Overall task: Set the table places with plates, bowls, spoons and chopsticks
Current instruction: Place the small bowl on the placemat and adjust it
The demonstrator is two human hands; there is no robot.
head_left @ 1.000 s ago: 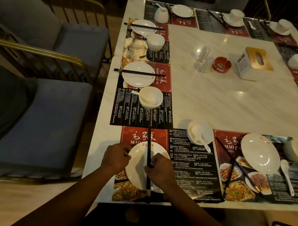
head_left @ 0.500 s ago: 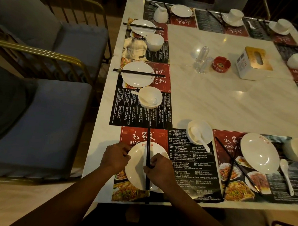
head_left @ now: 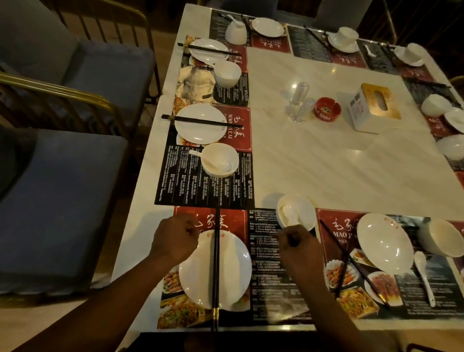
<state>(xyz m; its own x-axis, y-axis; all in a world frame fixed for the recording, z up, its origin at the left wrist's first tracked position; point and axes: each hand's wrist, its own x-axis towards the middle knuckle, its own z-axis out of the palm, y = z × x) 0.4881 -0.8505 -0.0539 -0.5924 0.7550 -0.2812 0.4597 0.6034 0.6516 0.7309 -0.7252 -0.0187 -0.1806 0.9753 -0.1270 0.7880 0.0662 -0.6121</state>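
Observation:
A white plate (head_left: 232, 271) lies on the nearest placemat, with a pair of black chopsticks (head_left: 216, 255) laid straight across it, pointing away from me. My left hand (head_left: 175, 240) curls on the plate's upper left rim. My right hand (head_left: 299, 249) sits right of the plate, fingers closed over the handle of the white spoon (head_left: 290, 214) that rests in a small white bowl (head_left: 308, 208). The handle is hidden under my fingers.
To the right are another plate (head_left: 385, 241), crossed chopsticks (head_left: 352, 263), a spoon (head_left: 423, 274) and a bowl (head_left: 443, 238). Set places run up the left side. A red ashtray (head_left: 327, 107), tissue box (head_left: 374, 107) and clear shakers (head_left: 299, 96) stand mid-table. Blue chairs (head_left: 52, 194) are on the left.
My right hand has let go of the chopsticks and moved right to the spoon handle at the bowl. The chopsticks stay across the plate. My left hand has stayed at the rim.

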